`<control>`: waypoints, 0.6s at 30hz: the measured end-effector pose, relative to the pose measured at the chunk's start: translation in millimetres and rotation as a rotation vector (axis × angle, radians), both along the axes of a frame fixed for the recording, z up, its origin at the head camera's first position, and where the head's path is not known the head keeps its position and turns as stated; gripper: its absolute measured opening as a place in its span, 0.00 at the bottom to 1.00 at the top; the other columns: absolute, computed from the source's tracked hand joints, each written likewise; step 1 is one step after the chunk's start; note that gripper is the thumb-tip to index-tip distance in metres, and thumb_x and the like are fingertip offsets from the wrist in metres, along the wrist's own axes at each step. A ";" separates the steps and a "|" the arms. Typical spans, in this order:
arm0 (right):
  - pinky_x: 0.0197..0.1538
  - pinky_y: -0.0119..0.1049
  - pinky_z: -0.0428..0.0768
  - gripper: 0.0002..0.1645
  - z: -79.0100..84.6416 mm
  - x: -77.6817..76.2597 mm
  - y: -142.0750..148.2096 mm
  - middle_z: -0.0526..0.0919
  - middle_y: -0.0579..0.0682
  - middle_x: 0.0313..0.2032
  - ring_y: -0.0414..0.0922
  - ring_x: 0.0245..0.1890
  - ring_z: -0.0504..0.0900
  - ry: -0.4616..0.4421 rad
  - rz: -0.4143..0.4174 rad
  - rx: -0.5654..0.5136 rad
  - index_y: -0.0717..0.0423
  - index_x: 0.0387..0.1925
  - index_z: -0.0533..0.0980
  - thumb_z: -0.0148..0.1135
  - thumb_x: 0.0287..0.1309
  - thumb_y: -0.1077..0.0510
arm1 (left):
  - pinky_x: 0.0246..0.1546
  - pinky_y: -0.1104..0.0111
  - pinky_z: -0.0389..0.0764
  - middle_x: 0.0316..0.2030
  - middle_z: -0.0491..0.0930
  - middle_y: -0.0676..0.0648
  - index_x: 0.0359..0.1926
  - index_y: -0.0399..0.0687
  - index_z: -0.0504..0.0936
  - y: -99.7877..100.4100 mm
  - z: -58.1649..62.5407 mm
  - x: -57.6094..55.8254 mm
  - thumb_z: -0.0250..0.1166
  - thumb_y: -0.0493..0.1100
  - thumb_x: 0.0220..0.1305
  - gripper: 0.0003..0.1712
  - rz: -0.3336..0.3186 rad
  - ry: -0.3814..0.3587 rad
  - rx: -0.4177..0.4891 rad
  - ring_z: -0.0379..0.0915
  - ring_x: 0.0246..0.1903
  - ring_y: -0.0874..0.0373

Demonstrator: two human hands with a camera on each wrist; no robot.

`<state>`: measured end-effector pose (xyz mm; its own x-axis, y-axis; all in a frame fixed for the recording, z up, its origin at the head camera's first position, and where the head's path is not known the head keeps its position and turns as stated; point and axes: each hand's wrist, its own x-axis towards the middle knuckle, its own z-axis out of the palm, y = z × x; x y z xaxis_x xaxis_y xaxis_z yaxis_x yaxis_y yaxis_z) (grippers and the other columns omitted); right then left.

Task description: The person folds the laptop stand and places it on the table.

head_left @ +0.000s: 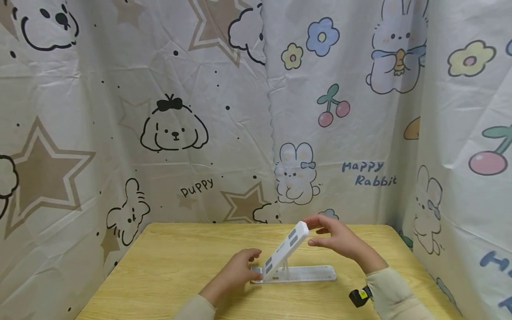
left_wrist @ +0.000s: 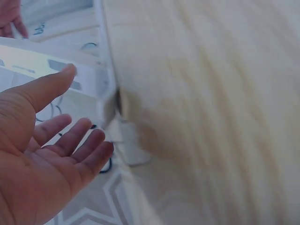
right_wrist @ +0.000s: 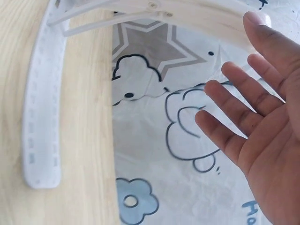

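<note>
A white folding laptop stand (head_left: 285,250) is on the table, its long base (head_left: 314,273) flat and its upper arm slanting up to the right with grey pads along it. Thin struts (right_wrist: 101,21) brace the arm above the base in the right wrist view. My left hand (head_left: 239,268) is at the stand's low hinged end, thumb overlapping it and fingers loosely bent. Around the raised end, my right hand (head_left: 340,239) has its fingers and thumb spread apart; in the right wrist view its thumb tip (right_wrist: 255,19) overlaps the arm's end.
The stand is on a light wood-grain table (head_left: 184,253). Behind and beside the table hangs a cream curtain (head_left: 240,146) printed with puppies, stars and rabbits. A small black device (head_left: 360,297) is strapped at my right wrist.
</note>
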<state>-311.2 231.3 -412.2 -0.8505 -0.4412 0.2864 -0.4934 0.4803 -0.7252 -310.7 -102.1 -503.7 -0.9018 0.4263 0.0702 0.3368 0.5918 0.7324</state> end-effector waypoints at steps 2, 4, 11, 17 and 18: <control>0.62 0.56 0.78 0.34 -6.0 0.4 3.9 0.83 0.46 0.57 0.53 0.59 0.80 -0.012 -0.012 0.008 0.47 0.62 0.77 0.76 0.56 0.44 | 0.61 0.45 0.77 0.62 0.78 0.42 0.68 0.41 0.74 6.0 5.7 1.5 0.80 0.44 0.54 0.42 0.011 0.018 0.015 0.74 0.61 0.41; 0.63 0.56 0.78 0.33 -13.7 0.7 8.4 0.82 0.47 0.58 0.53 0.60 0.79 -0.010 -0.026 0.033 0.46 0.62 0.77 0.76 0.56 0.44 | 0.61 0.46 0.78 0.63 0.78 0.44 0.68 0.44 0.75 13.1 14.2 3.2 0.80 0.46 0.55 0.41 0.012 0.040 0.030 0.74 0.61 0.42; 0.63 0.65 0.75 0.33 -45.2 5.9 24.0 0.78 0.51 0.64 0.60 0.65 0.75 0.022 -0.009 0.157 0.44 0.62 0.77 0.74 0.57 0.41 | 0.60 0.50 0.79 0.64 0.78 0.50 0.68 0.53 0.76 45.7 52.8 11.9 0.78 0.54 0.58 0.39 -0.027 0.138 0.040 0.75 0.61 0.49; 0.66 0.69 0.69 0.30 -69.1 8.6 32.5 0.76 0.55 0.66 0.64 0.68 0.70 -0.046 -0.022 0.189 0.49 0.61 0.78 0.75 0.58 0.47 | 0.59 0.51 0.80 0.65 0.77 0.50 0.70 0.55 0.74 73.2 77.5 11.6 0.75 0.60 0.59 0.41 -0.037 0.193 0.036 0.74 0.61 0.51; 0.67 0.69 0.68 0.31 -72.2 9.2 34.4 0.76 0.55 0.66 0.64 0.69 0.70 -0.064 -0.021 0.190 0.51 0.61 0.78 0.75 0.58 0.48 | 0.58 0.52 0.80 0.64 0.77 0.50 0.71 0.55 0.74 77.3 80.2 10.8 0.75 0.60 0.59 0.41 -0.036 0.202 0.037 0.74 0.61 0.52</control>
